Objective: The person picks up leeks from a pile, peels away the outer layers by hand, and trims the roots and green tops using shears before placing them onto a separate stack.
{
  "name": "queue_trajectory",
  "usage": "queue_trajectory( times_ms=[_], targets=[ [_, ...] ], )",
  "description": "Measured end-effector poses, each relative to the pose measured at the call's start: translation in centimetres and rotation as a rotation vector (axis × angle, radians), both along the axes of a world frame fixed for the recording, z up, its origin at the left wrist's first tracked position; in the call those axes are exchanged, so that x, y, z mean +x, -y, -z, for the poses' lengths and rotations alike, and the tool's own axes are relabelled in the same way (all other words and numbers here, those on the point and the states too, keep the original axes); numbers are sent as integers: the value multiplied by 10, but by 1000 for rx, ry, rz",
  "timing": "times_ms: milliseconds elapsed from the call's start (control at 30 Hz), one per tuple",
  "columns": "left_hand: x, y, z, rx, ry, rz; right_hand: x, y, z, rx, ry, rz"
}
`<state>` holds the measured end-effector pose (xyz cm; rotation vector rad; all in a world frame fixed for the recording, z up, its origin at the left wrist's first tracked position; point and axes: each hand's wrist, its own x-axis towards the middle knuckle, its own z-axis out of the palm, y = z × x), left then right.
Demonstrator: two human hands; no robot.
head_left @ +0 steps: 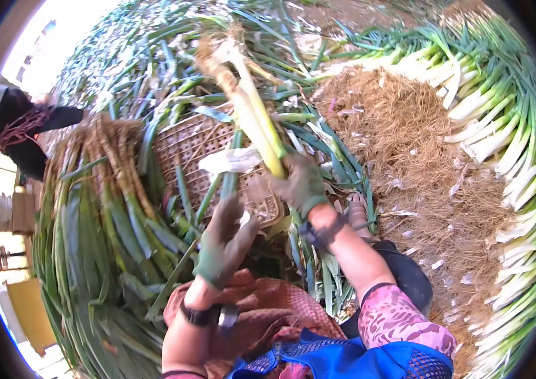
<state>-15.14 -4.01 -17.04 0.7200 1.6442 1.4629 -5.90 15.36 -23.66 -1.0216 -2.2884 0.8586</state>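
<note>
My right hand [301, 183], in a grey-green glove, is closed around the green part of a leek [252, 110]. The white stalks and brown roots of the leek point up and away from me. My left hand [222, 243], gloved as well, is raised below and left of it, fingers apart and holding nothing. A pale strip of peeled leaf [230, 160] lies between the hands and the leek. Beneath is a woven plastic crate [195, 148] with loose green leaves over it.
A large pile of unpeeled leeks [100, 234] stands at the left. Trimmed leeks [489, 126] curve along the right side, around a heap of brown roots [426, 164]. Leaf scraps [135, 57] cover the ground ahead. Dark cloth [21, 126] shows at the upper left.
</note>
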Motion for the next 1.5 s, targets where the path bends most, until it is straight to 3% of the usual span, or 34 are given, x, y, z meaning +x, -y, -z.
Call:
queue_trajectory(
  times_ms=[33,100,167,233,267,300,367,433,467,500,567,667,700,767,800,867,933,1000,1100,1133,1200,1233,1267,1300,1367,1400,1433,1500],
  targets=[
    [-3,-1,3,45,-76,-2,0,30,-5,204,23,14],
    [-6,-6,-1,221,-36,18,6,83,-25,224,63,-97],
    [-8,-2,8,45,-165,-242,12,122,-43,223,-97,-138],
    [-20,12,28,139,23,-359,31,140,-50,114,-234,-185],
    [-28,13,34,174,65,-402,42,138,-49,263,-347,-198],
    [-21,19,-3,182,184,-412,58,142,-69,259,-321,-200],
    [-20,27,-14,264,192,-433,79,149,-92,228,-331,-286],
    [-11,38,-38,228,300,-317,96,175,-118,317,-195,-348],
    [-12,40,-31,261,407,-133,107,190,-125,359,-126,-375],
    [-7,41,-32,381,387,-44,114,206,-126,362,-37,-387],
    [4,40,-18,535,679,70,127,242,-123,360,137,-421],
    [32,64,-64,528,4,54,138,259,-102,288,265,-501],
    [39,68,-69,424,286,70,142,257,-108,218,270,-550],
    [35,75,-72,381,357,105,146,236,-134,75,280,-638],
    [34,76,-66,381,490,74,142,223,-149,104,5,-536],
    [24,84,-58,477,581,311,134,199,-199,1,-354,-412],
    [24,85,-51,503,594,483,115,173,-230,-153,-428,-435],
    [28,86,-43,432,528,621,83,132,-234,-632,-369,-617],
    [36,91,-61,314,395,705,59,113,-241,-748,-27,-863],
    [37,96,-66,309,468,656,55,111,-255,-460,114,-898],
    [23,90,-45,331,511,638,57,124,-305,236,645,-600],
    [19,88,-38,340,532,629,61,87,-306,277,373,-544],
    [30,97,-61,219,409,422,66,51,-307,339,87,-502],
    [34,93,-60,255,317,399,70,15,-308,420,-164,-470],
    [37,85,-56,329,135,358,89,-57,-318,719,-76,-344],
    [35,76,-36,309,208,338,99,-92,-322,862,-34,-266],
    [38,73,-40,263,132,301,107,-58,-336,1445,425,-104],
    [45,71,-48,166,-21,223,90,-40,-307,583,-37,-57]
  ],
)
